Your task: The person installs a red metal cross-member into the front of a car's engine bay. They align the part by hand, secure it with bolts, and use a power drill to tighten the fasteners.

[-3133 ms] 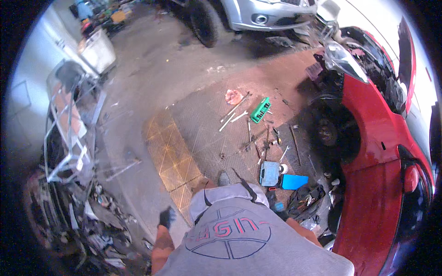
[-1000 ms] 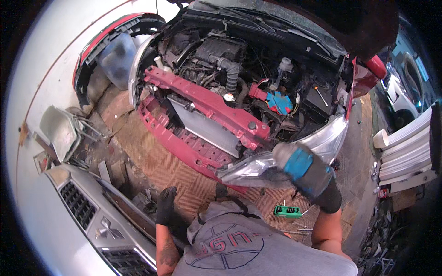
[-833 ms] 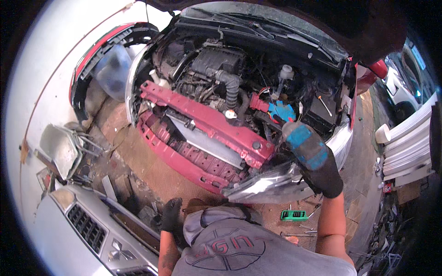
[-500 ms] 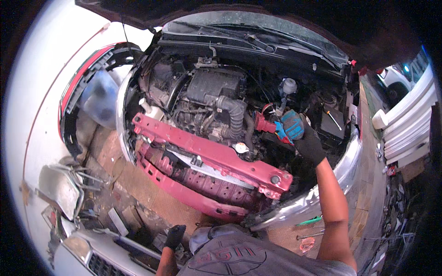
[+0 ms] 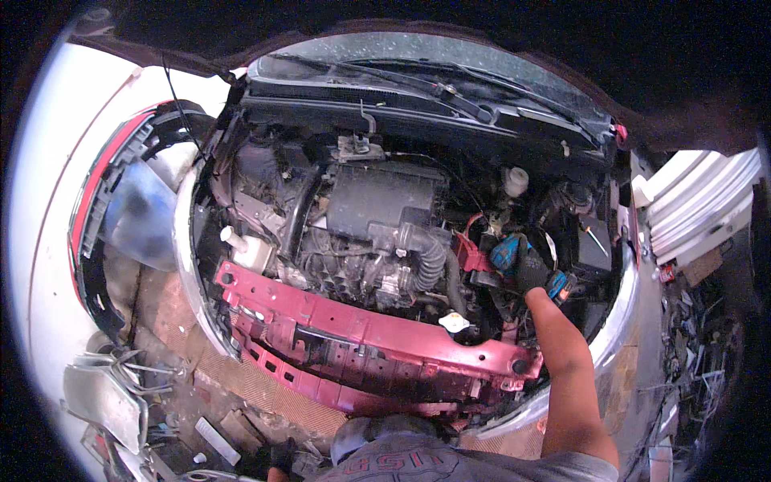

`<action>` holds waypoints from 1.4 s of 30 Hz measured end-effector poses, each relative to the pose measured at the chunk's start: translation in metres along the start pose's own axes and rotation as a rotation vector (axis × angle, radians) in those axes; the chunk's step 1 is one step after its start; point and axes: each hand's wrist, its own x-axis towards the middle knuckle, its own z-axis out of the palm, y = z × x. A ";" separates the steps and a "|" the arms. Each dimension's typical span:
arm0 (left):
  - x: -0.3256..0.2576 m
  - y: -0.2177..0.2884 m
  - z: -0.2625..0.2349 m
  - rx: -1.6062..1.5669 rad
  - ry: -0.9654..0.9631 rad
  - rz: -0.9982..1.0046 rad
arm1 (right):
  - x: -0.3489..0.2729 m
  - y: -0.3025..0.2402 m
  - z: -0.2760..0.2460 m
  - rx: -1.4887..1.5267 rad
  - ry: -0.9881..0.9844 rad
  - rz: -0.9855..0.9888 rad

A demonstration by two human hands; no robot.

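My right hand (image 5: 532,271), in a black glove, reaches into the right side of the open engine bay. It is closed around the grip of a blue-and-black cordless power driver (image 5: 506,251); a blue part of the driver also shows on the near side of the glove. The driver's head points left, close to a red plastic part (image 5: 472,254) with a red cable above it. What its tip touches is hidden. Low in the view, my left hand (image 5: 281,454), also in a black glove, hangs beside my body, its fingers too dark to make out.
A pinkish-red crossbar (image 5: 369,321) runs across the car's front, behind it the engine cover (image 5: 385,197). An orange-handled screwdriver (image 5: 593,237) lies on a black box at right. A removed bumper (image 5: 96,209) stands at left, near a folding chair (image 5: 104,394).
The view has shifted. My right hand has turned, so the driver's other blue part now shows near the wrist. My left hand has dropped toward the lower edge.
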 end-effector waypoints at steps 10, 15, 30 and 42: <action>0.064 0.038 -0.026 -0.388 0.129 -0.001 | 0.017 -0.011 0.051 0.270 -0.055 0.137; 0.074 0.059 -0.045 -0.060 -0.020 -0.006 | 0.022 -0.017 0.023 0.359 -0.198 0.192; 0.114 0.050 -0.014 -0.678 0.197 -0.174 | 0.229 -0.112 -0.161 0.438 0.685 -0.412; 0.087 0.039 -0.008 -0.240 0.218 0.011 | 0.296 -0.189 -0.184 0.092 0.385 -0.136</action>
